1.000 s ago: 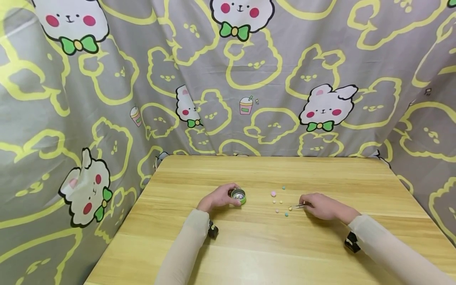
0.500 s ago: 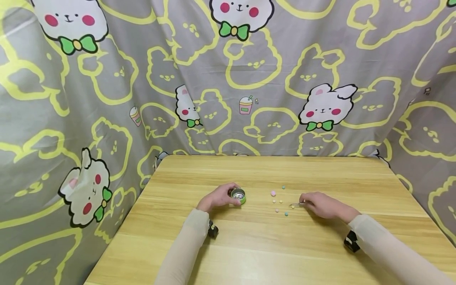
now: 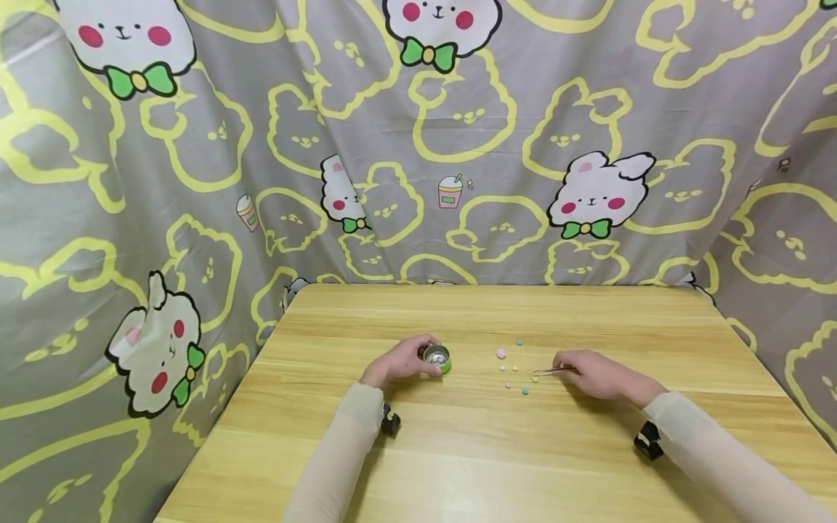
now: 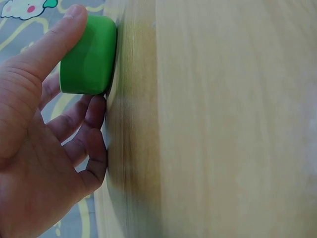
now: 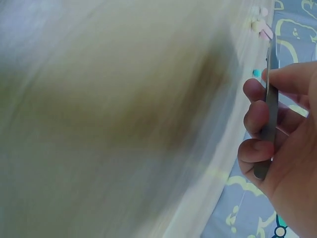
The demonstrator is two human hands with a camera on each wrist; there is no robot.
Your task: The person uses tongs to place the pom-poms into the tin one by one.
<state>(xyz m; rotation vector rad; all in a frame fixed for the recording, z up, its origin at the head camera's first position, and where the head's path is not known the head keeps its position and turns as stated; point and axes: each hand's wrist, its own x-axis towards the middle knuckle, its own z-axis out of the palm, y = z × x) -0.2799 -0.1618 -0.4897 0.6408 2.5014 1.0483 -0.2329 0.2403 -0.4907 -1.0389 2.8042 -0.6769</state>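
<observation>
My left hand (image 3: 407,357) grips a small round green tin (image 3: 447,368) on the table, thumb on the near side and fingers behind. In the left wrist view the thumb lies along the green wall of the tin (image 4: 91,59). Several small pale balls (image 3: 438,359) lie inside it. My right hand (image 3: 598,374) holds metal tweezers (image 3: 556,371), which point left. Their tips are right at a small yellow ball (image 3: 535,379). In the right wrist view the fingers curl round the tweezers (image 5: 271,114), whose rounded end shows near the palm.
Several small balls lie loose between the hands, among them a larger pink one (image 3: 500,354), a teal one (image 3: 525,391) nearer me and another teal one (image 3: 519,342) farther back. The wooden table (image 3: 458,465) meets a patterned curtain (image 3: 392,254) at its back edge.
The tweezers' tips have come closer together and moved slightly up in the head view. The yellow ball by them has shifted a little. The left hand and tin stay put.
</observation>
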